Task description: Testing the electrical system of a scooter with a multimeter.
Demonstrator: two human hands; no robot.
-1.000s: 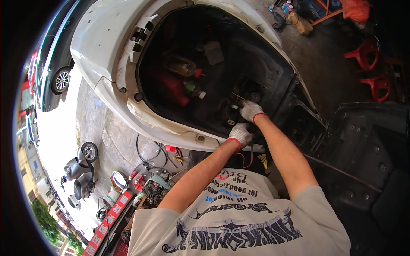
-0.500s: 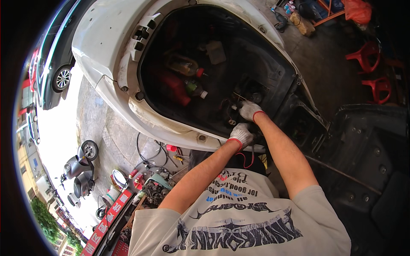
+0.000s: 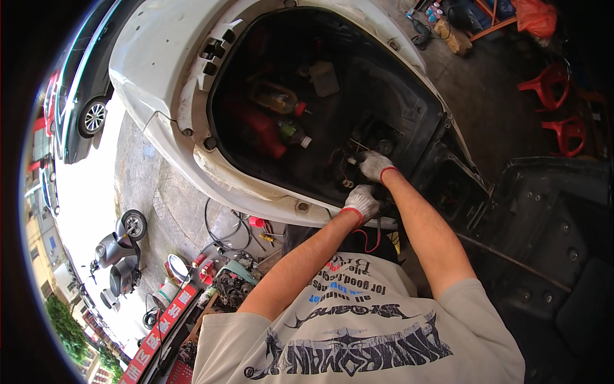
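Both my hands wear white knitted gloves with red cuffs, at the near end of a black storage bin (image 3: 256, 169) in a white scooter body (image 3: 148, 77). My right hand (image 3: 373, 166) is closed beside thin wires and a small pale connector (image 3: 351, 161) by an opening in the bin's floor. What its fingers grip is hidden. At the bin's near rim my left hand (image 3: 362, 201) is closed too, its fingertips curled out of sight. A thin red lead (image 3: 372, 248) loops below it. A ring-shaped pale part (image 3: 348, 184) lies close by.
In the bin lie a bottle of yellowish liquid (image 3: 275, 97), a small bottle with a white cap (image 3: 294, 136), a red object (image 3: 259, 131) and a pale container (image 3: 324, 79). The black seat (image 3: 537, 237) is at right. Tools and a black hose (image 3: 224, 244) lie left; red stools (image 3: 549, 86) stand far right.
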